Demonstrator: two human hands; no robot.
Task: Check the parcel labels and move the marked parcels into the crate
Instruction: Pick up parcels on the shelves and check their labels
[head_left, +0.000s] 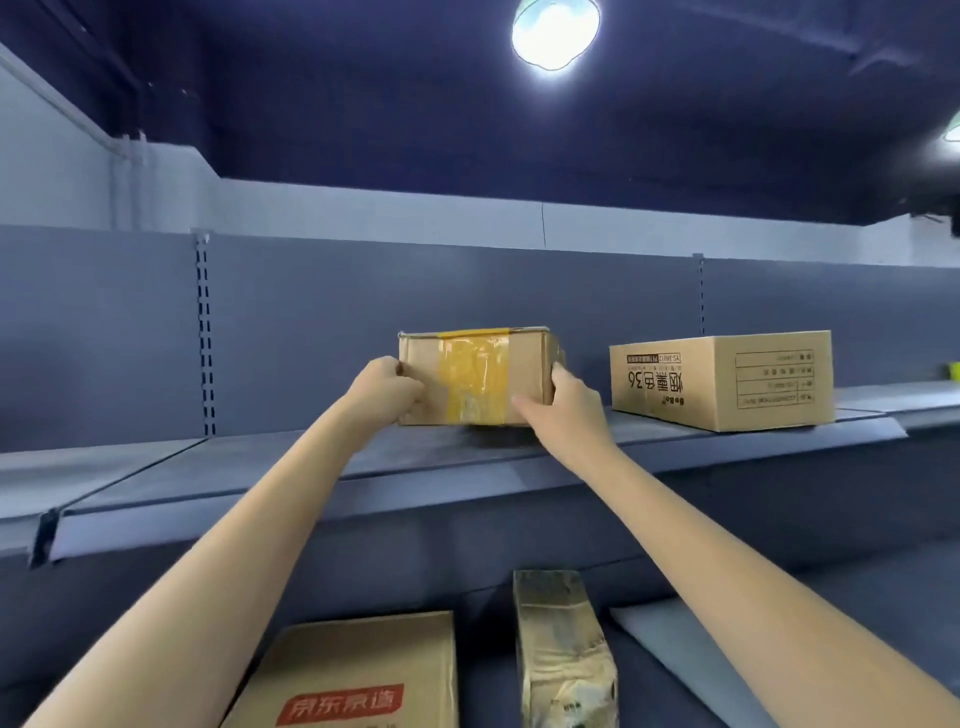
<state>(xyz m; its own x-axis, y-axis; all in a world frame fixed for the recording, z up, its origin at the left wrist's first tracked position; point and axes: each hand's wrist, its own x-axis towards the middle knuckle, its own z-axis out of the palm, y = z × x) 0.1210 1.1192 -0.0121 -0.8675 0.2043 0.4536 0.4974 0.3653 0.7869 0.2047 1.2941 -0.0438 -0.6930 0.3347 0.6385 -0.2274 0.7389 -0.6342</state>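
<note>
A small cardboard parcel (475, 376) with a band of yellow tape down its front stands on the upper grey shelf (441, 467). My left hand (387, 392) grips its left side with curled fingers. My right hand (563, 410) holds its right lower corner, thumb up the side edge. No label shows on the faces I can see. No crate is in view.
A larger printed carton (722, 382) stands upside down on the same shelf to the right. On the lower shelf lie a flat box with a red logo (353, 675) and a narrow taped parcel (563, 654). Grey back panels stand behind.
</note>
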